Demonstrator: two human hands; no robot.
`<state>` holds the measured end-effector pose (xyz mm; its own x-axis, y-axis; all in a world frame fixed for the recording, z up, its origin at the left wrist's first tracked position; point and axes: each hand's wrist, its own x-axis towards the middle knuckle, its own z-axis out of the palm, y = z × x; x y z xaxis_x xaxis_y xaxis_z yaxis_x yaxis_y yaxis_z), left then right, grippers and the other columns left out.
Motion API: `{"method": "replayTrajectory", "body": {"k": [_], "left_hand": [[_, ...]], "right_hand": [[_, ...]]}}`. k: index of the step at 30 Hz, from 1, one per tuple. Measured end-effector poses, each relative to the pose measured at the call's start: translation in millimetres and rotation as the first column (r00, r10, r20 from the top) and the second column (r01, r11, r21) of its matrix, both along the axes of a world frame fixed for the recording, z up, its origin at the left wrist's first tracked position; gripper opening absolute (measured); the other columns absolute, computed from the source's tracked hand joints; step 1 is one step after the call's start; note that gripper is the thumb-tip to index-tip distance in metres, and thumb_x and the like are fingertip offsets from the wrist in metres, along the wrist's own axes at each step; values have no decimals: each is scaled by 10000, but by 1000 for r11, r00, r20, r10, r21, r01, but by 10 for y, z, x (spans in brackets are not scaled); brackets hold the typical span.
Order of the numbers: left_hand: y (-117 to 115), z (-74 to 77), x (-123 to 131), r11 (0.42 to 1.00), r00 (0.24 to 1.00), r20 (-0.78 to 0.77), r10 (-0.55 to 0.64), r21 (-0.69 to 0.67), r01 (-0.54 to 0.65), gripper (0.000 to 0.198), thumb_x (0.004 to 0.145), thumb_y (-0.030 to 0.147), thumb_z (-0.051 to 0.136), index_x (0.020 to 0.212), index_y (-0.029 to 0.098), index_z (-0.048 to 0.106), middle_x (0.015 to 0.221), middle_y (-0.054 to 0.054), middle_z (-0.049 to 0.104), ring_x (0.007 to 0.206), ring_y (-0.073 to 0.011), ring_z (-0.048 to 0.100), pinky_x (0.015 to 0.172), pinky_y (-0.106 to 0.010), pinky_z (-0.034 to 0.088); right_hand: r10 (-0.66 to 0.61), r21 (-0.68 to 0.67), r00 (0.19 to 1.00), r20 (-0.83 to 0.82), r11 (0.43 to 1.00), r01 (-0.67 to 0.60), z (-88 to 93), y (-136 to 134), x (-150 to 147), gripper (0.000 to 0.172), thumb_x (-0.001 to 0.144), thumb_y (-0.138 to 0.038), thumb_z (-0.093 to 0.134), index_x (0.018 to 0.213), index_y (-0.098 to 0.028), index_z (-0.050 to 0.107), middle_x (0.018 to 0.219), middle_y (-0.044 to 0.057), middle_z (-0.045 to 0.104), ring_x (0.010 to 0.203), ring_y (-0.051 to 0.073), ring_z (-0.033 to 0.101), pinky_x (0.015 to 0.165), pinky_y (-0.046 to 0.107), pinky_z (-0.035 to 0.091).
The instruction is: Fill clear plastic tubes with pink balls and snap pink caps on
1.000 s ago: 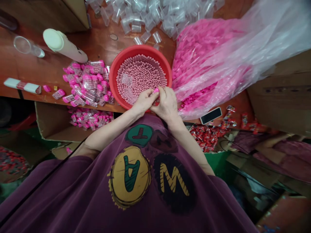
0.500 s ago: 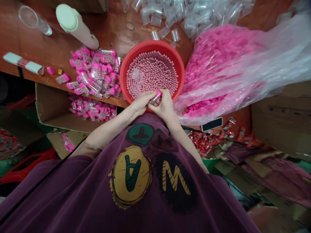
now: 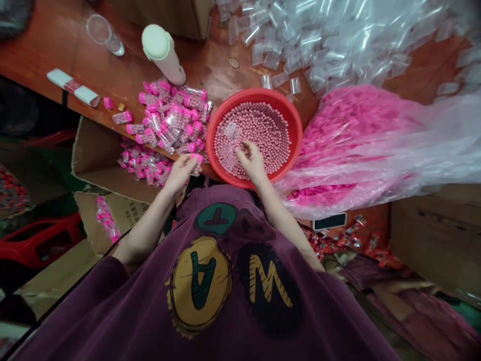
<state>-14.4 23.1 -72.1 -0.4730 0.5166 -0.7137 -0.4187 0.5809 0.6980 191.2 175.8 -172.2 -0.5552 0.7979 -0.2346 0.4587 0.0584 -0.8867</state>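
Note:
Between the fingers of my left hand (image 3: 181,173) is a small clear jar (image 3: 196,169) with a pink cap (image 3: 197,158) and pink beads inside. It is beside the left rim of a red bowl (image 3: 211,118). Pink round beads (image 3: 272,130) fill much of the bowl. Over the beads my right hand (image 3: 251,159) has its fingers curved and a little apart, with nothing visible in them. Clear empty jars (image 3: 232,131) lie on the beads just left of its fingertips. Left of the bowl is a pile of filled, pink-capped jars (image 3: 171,118).
A clear bag of pink caps (image 3: 361,120) lies right of the bowl. Loose clear jars (image 3: 296,45) spread behind it. A white tumbler (image 3: 165,55) stands at the back left. Below the table edge, a cardboard box (image 3: 93,155) holds more filled jars. A phone (image 3: 329,221) lies at the front right.
My hands have parted. The left has carried the capped jar left, out past the bowl's rim; the right has let go of it and stays over the beads. The view has shifted.

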Motion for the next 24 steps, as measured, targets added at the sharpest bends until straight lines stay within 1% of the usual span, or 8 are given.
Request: {"method": "replayTrajectory", "body": {"k": [2,4,8,11,13,17,20,24], "left_hand": [[-326,-36,-344,977,970,-241,-38,-215,-15,203,976,373,779,925,201,685,706,49,654,708,-122,583,750,-277,460],[-605,-41,-634,894,867,-447,-218,-448,-6,199,960,265,776,852,211,617,654,61,568,740,-147,558,829,-310,456],[-713,18,-826,856,754,-556,-349,-517,15,128,926,155,754,928,217,643,780,20,681,901,-226,645,1000,-392,493],[-271,-7,-553,899,700,-594,-397,-404,168,188,1035,196,630,1175,186,755,1181,-68,839,1131,-230,743,1100,-371,529],[178,-97,-243,899,661,-609,-437,-287,330,248,1051,216,625,1233,170,786,1281,-93,847,1189,-225,765,1123,-352,547],[964,-366,284,783,565,-620,-544,-133,608,271,1002,117,605,1139,162,835,1230,-103,868,1176,-253,792,1124,-372,576],[1194,-533,381,768,552,-618,-560,-138,625,310,985,81,577,1126,154,844,1183,-106,875,1138,-263,802,1108,-384,590],[1177,-630,326,814,595,-605,-529,-161,559,362,961,32,546,1138,150,839,1163,-96,874,1137,-246,801,1103,-361,593]], "right_hand": [[-145,84,982,119,987,135,-224,202,-193,477,1023,-415,717,1382,-111,636,1173,137,734,975,239,682,986,461,626],[-132,86,974,185,989,118,-402,365,-352,501,974,-310,748,1403,-80,625,1181,149,746,1037,251,688,1058,477,607],[-95,-104,981,166,988,113,-579,529,-373,304,958,-210,649,1247,-142,717,1013,68,788,959,232,709,1047,431,616],[-199,-197,970,143,954,224,-577,539,-174,168,970,-274,643,1041,-166,752,1049,86,809,1054,246,731,1079,417,609],[-208,-198,967,146,952,235,-537,503,-85,206,972,-298,677,1091,-149,758,1128,111,813,1097,257,738,1105,427,602],[-150,-44,976,155,986,159,-494,426,-220,401,940,-266,757,1318,-133,733,1312,152,779,1196,274,722,1178,440,566],[-129,-90,979,160,985,144,-556,452,-369,331,926,-246,755,1238,-134,762,1252,136,803,1154,272,727,1152,437,576],[-223,-224,967,122,943,246,-656,511,-238,173,957,-238,656,1029,-155,791,1084,91,830,1089,257,747,1106,416,600]]}}
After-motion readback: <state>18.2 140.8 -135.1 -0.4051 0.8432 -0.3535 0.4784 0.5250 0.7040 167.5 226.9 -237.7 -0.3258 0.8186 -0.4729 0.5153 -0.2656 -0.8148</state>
